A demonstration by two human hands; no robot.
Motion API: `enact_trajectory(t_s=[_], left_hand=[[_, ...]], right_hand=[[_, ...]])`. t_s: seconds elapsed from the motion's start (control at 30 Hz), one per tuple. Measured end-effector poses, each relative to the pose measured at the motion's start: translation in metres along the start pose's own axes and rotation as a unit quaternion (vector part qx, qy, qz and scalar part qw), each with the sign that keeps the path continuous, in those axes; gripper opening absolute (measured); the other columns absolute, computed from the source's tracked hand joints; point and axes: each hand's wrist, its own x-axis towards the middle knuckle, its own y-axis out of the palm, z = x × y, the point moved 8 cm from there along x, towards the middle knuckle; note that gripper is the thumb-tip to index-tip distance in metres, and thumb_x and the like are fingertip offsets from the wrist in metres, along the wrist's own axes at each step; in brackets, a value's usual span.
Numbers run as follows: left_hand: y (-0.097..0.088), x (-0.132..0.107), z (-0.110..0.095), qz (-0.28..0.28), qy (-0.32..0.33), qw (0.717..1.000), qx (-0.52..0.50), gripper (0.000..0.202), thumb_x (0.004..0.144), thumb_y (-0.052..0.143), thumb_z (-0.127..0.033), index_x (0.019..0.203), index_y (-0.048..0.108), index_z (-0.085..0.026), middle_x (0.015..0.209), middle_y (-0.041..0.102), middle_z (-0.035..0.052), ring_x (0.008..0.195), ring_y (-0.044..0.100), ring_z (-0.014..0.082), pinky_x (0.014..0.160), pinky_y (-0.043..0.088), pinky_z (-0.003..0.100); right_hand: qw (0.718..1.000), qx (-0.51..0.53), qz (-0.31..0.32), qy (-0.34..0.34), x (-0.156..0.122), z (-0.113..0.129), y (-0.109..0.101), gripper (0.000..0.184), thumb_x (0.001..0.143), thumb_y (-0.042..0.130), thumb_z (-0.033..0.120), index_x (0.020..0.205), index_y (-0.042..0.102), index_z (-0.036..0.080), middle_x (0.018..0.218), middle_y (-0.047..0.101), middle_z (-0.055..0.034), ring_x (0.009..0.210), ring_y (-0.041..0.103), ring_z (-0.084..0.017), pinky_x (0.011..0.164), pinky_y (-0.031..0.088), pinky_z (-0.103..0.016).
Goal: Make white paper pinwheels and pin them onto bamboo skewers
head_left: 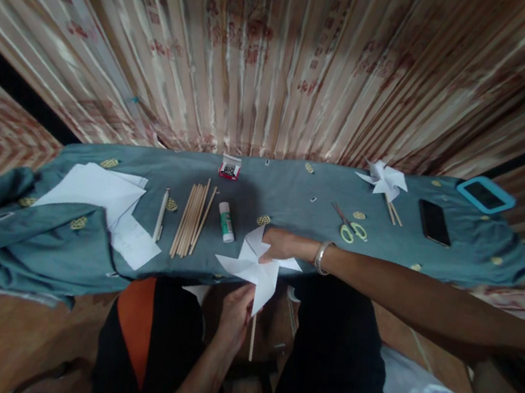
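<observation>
A white paper pinwheel (251,262) is held at the front edge of the cloth-covered table, its folded blades spread. Below it hangs a thin wooden stick (252,340), pointing down between my knees. My left hand (236,310) grips the pinwheel from below and behind, with its fingertips partly hidden by a blade. From the right reaches my right hand (281,246), a silver bangle on its wrist. Its fingers are closed at the pinwheel's middle, and what lies under the fingertips is hidden. Close by on the cloth is a glue stick (226,222).
On the table (284,187) lie several wooden sticks (191,221), a pen (161,214), white paper sheets (91,187), a small red-and-white box (229,168), green-handled scissors (349,227), finished-looking pinwheels (386,180), a phone (435,222) and a blue-framed device (486,195). A curtain (287,58) hangs behind.
</observation>
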Motion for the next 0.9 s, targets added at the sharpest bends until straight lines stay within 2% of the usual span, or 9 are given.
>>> enact_trajectory(t_s=[0.23, 0.33, 0.43, 0.57, 0.67, 0.77, 0.83, 0.9], left_hand=[[0.001, 0.0, 0.002, -0.007, -0.005, 1.0, -0.027, 0.04, 0.043, 0.087, -0.041, 0.067, 0.073, -0.013, 0.066, 0.071, 0.0072, 0.067, 0.067, 0.0211, 0.058, 0.046, 0.027], [0.0, -0.002, 0.004, -0.013, -0.021, 1.0, -0.018, 0.041, 0.044, 0.087, -0.04, 0.071, 0.073, -0.013, 0.066, 0.07, 0.0054, 0.063, 0.064, 0.0173, 0.054, 0.043, 0.024], [-0.001, -0.006, 0.006, -0.012, -0.046, 0.998, -0.029, 0.038, 0.044, 0.088, -0.035, 0.07, 0.071, -0.013, 0.062, 0.066, 0.0017, 0.053, 0.054, 0.0096, 0.049, 0.038, 0.021], [0.005, -0.012, 0.009, 0.034, -0.065, 0.995, -0.068, 0.036, 0.045, 0.088, -0.029, 0.068, 0.068, -0.012, 0.06, 0.062, 0.0003, 0.046, 0.043, 0.0039, 0.044, 0.029, 0.018], [0.01, -0.018, 0.016, 0.076, -0.088, 0.991, -0.061, 0.03, 0.055, 0.083, -0.032, 0.064, 0.064, -0.011, 0.052, 0.054, -0.0015, 0.04, 0.034, 0.0023, 0.041, 0.019, 0.019], [0.016, -0.022, 0.02, 0.112, -0.105, 0.987, -0.056, 0.022, 0.067, 0.075, -0.03, 0.075, 0.066, -0.011, 0.05, 0.05, -0.0037, 0.037, 0.026, 0.0013, 0.041, 0.013, 0.02], [0.019, -0.024, 0.019, 0.127, -0.111, 0.984, -0.065, 0.023, 0.069, 0.074, -0.028, 0.083, 0.067, -0.012, 0.051, 0.048, -0.0054, 0.036, 0.023, 0.0009, 0.041, 0.011, 0.02], [0.021, -0.025, 0.02, 0.137, -0.118, 0.981, -0.069, 0.024, 0.068, 0.075, -0.027, 0.084, 0.066, -0.012, 0.049, 0.044, -0.0074, 0.036, 0.022, 0.0006, 0.041, 0.009, 0.019]], right_hand=[[0.999, -0.02, 0.027, 0.019, 0.003, 0.001, 0.0, 0.024, 0.073, 0.076, 0.027, 0.091, 0.074, 0.013, 0.09, 0.072, -0.0065, 0.081, 0.063, -0.019, 0.062, 0.041, -0.022], [0.999, -0.006, 0.034, 0.009, 0.004, 0.0, 0.002, 0.022, 0.072, 0.076, 0.025, 0.092, 0.074, 0.014, 0.088, 0.072, -0.0042, 0.08, 0.063, -0.017, 0.064, 0.042, -0.021], [0.999, 0.011, 0.031, 0.002, 0.004, -0.001, 0.003, 0.025, 0.072, 0.076, 0.023, 0.095, 0.073, 0.014, 0.09, 0.072, -0.0033, 0.084, 0.063, -0.016, 0.067, 0.043, -0.019], [0.999, 0.025, 0.03, 0.006, 0.005, -0.004, 0.005, 0.026, 0.071, 0.076, 0.024, 0.094, 0.073, 0.013, 0.093, 0.072, -0.0041, 0.085, 0.063, -0.017, 0.068, 0.043, -0.019], [0.999, 0.032, 0.029, 0.011, 0.005, -0.003, 0.005, 0.027, 0.072, 0.076, 0.022, 0.097, 0.072, 0.012, 0.096, 0.072, -0.0053, 0.086, 0.062, -0.017, 0.069, 0.043, -0.02], [0.999, 0.04, 0.031, 0.016, 0.003, -0.003, 0.004, 0.027, 0.072, 0.075, 0.021, 0.097, 0.072, 0.013, 0.098, 0.072, -0.0049, 0.086, 0.062, -0.017, 0.069, 0.044, -0.02], [0.998, 0.042, 0.035, 0.021, 0.002, -0.003, 0.004, 0.024, 0.072, 0.074, 0.022, 0.095, 0.073, 0.013, 0.095, 0.072, -0.0046, 0.083, 0.062, -0.017, 0.066, 0.044, -0.02], [0.998, 0.042, 0.042, 0.025, 0.001, -0.003, 0.003, 0.023, 0.072, 0.074, 0.022, 0.092, 0.073, 0.013, 0.091, 0.072, -0.0039, 0.079, 0.062, -0.017, 0.063, 0.043, -0.02]])
